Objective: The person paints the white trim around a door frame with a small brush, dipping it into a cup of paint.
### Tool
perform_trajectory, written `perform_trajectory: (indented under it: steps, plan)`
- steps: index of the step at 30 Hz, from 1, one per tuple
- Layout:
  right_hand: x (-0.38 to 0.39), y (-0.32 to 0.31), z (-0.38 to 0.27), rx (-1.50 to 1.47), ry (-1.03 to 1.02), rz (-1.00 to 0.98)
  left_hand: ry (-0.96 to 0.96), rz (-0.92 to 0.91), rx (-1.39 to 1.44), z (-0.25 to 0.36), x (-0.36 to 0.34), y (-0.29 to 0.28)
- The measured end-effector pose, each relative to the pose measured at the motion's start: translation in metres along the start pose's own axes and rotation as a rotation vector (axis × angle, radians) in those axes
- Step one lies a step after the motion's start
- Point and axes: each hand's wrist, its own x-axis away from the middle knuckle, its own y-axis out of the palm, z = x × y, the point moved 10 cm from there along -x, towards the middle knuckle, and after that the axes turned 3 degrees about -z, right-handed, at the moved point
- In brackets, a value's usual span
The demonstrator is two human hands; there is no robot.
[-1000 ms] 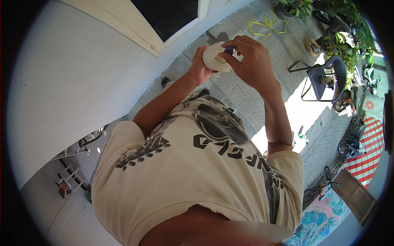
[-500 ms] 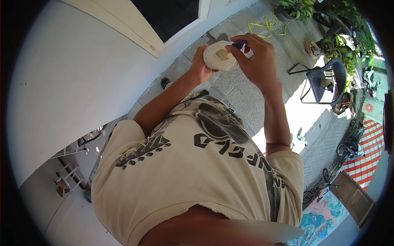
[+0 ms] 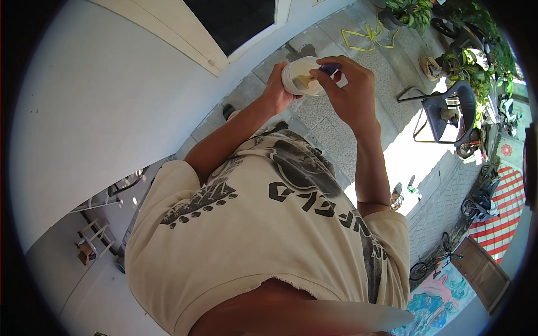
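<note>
My left hand [image 3: 274, 93] is wrapped round the side of a round white tub [image 3: 287, 80], holding it up in front of me with its mouth tilted toward me. Pale, creamy stuff, like paint, shows inside. In my right hand [image 3: 357, 94] is a paintbrush [image 3: 330, 68] with a dark blue-purple handle, pinched between thumb and fingers. Its yellowish lower part and bristles are inside the mouth of the tub. The bristle tips are partly hard to make out against the pale contents.
A white wall [image 3: 112, 106] with a dark-paned door frame [image 3: 219, 63] rises at left. Grey paving [image 3: 330, 129] lies below. At right stand a dark armchair [image 3: 465, 112] and potted plants [image 3: 412, 14]. A yellow strap [image 3: 367, 42] lies on the ground beyond my hands.
The tub has tipped a little and shifted slightly right in view. The brush's bristle end now sits lower, toward the near inner side of the tub. Both hands keep their holds.
</note>
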Motion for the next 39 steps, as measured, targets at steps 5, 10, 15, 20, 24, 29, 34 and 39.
perform_trajectory:
  steps: [5,10,15,20,24,29,34,39]
  plan:
    - [0.005,0.004,-0.002,-0.075,0.015,-0.006,-0.019,-0.086,-0.004,-0.002,-0.001,0.005]
    - [0.009,0.005,-0.008,-0.031,0.006,-0.022,-0.009,-0.124,0.01,-0.004,-0.004,0.004]
    - [0.01,0.002,-0.009,-0.034,-0.017,0.01,-0.023,-0.099,0.025,-0.008,-0.008,-0.001]
    - [0.01,0.001,-0.003,-0.035,-0.007,0.023,-0.024,-0.107,0.02,-0.012,-0.011,-0.003]
    - [0.011,-0.001,-0.002,-0.037,-0.014,0.038,-0.029,-0.094,0.006,-0.011,-0.011,-0.004]
    - [0.011,-0.003,0.0,-0.039,-0.012,0.034,-0.016,-0.101,0.005,-0.009,-0.009,0.001]
    - [0.01,-0.003,0.0,-0.03,-0.013,0.032,0.0,-0.134,0.002,-0.005,-0.007,0.007]
    - [0.01,-0.007,-0.001,0.018,-0.034,0.081,-0.012,-0.068,0.007,-0.003,-0.003,0.005]
